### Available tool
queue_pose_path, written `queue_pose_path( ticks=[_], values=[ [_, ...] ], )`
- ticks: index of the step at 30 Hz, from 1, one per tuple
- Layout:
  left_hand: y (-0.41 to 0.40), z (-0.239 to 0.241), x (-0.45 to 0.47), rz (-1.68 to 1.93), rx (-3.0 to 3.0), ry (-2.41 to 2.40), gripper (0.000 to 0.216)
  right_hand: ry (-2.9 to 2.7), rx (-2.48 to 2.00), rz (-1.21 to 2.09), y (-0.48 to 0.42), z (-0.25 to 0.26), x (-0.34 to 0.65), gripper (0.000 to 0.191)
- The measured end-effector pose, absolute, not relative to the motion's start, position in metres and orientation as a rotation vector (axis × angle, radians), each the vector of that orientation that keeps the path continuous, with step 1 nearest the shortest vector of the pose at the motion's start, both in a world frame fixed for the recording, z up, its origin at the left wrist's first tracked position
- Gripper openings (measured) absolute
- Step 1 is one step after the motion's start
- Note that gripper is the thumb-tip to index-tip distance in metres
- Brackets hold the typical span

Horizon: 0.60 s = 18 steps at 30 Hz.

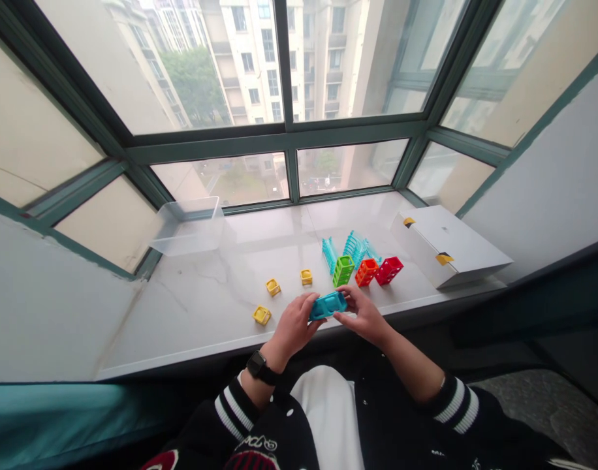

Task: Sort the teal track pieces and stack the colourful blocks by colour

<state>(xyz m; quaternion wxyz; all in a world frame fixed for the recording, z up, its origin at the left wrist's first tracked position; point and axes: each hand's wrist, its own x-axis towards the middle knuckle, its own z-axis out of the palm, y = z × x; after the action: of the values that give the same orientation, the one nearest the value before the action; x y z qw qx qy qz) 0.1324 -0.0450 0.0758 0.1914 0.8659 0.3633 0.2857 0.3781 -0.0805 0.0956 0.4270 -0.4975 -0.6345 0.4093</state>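
Note:
Over the front edge of the sill, I hold a blue plastic toy block (327, 305) with a hollowed upper side. My left hand (293, 322) grips its left end between thumb and fingers. At the other end, the fingers of my right hand (366, 316) close around it. Just beyond stand a green openwork block tower (343, 270), an orange one (366, 272) and a red one (389, 270), the red leaning. Three yellow cube blocks lie apart to the left: a near one (262, 315), a middle one (273, 286) and a far one (306, 277).
Translucent blue track pieces (356, 247) lie behind the towers. A clear plastic bin (188, 235) stands at the back left of the white marbled sill (201, 313). At the right is a white box (460, 241) with yellow-and-black tabs. Windows close off the back.

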Motion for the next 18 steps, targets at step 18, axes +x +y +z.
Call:
queue_pose_path(
  ticks=[18],
  values=[
    [-0.018, 0.045, 0.116, 0.289, 2.073, 1.748, 0.049, -2.225, -1.579, 0.450, -0.036, 0.099, 0.338, 0.043]
  ],
)
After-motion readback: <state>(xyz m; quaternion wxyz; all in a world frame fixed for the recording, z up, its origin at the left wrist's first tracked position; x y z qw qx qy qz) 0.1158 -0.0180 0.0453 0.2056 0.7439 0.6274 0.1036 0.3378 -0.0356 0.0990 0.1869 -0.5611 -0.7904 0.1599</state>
